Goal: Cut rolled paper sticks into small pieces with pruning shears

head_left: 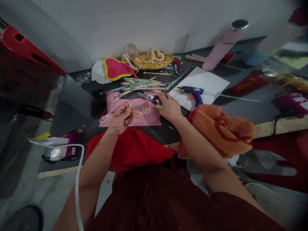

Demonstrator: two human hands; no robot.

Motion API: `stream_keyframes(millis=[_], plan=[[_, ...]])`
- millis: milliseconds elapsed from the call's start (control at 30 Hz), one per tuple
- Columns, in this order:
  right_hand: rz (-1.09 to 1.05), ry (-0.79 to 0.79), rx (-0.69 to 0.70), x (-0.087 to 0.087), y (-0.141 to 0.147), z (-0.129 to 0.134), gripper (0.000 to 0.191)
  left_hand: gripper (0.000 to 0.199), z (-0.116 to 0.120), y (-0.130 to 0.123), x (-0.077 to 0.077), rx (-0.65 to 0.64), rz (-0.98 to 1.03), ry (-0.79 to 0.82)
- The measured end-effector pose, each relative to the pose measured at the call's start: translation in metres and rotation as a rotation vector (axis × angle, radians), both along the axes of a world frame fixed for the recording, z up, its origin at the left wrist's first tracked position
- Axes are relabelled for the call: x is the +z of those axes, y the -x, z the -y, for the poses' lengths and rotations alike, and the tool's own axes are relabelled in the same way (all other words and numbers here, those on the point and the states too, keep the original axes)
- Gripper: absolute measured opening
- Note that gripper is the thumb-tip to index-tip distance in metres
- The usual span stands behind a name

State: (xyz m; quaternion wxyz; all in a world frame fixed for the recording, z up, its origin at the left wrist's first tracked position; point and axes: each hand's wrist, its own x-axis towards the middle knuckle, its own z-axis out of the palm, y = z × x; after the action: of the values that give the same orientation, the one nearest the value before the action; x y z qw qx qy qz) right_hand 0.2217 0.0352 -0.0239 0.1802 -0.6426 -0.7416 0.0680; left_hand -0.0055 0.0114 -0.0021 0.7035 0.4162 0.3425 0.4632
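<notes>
My left hand [121, 118] is closed in a pinch on a thin pale stick [131, 105], whose tip shows above the fingers. To its right, my right hand [169, 107] is around the handles of a pair of pruning shears [147, 96], with the metal blades pointing left; the palm hides most of the handles. Below the blades, a small heap of short cut pale pieces [143, 111] lies on a pink sheet [149, 121]. Behind the shears lies a bundle of long pale sticks [141, 84] with green-printed wrapping.
A phone [99, 103] lies left of the sheet. Rightward are a blue glue gun [196, 92] on white paper [214, 80], an orange towel [221, 128] and a pink bottle [220, 48]. A wicker basket [144, 64] stands by the wall. A white cable [77, 179] hangs near my left arm.
</notes>
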Motion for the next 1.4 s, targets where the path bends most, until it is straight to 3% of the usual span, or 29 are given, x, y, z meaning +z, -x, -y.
stream_keyframes(millis=[333,567,833,1233,1400], plan=[[0.026,0.029,0.026,-0.003,0.001,0.001,0.064,0.023,-0.001,-0.001,-0.002,0.022,0.023,-0.01],[0.031,0.066,0.072,-0.004,0.001,0.0,0.064,0.031,-0.001,-0.002,-0.007,0.007,0.014,0.012],[0.145,0.185,0.027,-0.001,0.004,-0.003,0.067,0.036,-0.007,0.002,-0.016,-0.019,0.023,-0.017],[0.121,0.278,-0.006,-0.013,-0.001,-0.013,0.08,0.038,-0.011,0.007,-0.023,-0.066,0.085,-0.016],[0.072,0.249,-0.027,-0.013,0.0,-0.013,0.082,0.042,-0.011,0.007,-0.024,-0.09,0.113,-0.049]])
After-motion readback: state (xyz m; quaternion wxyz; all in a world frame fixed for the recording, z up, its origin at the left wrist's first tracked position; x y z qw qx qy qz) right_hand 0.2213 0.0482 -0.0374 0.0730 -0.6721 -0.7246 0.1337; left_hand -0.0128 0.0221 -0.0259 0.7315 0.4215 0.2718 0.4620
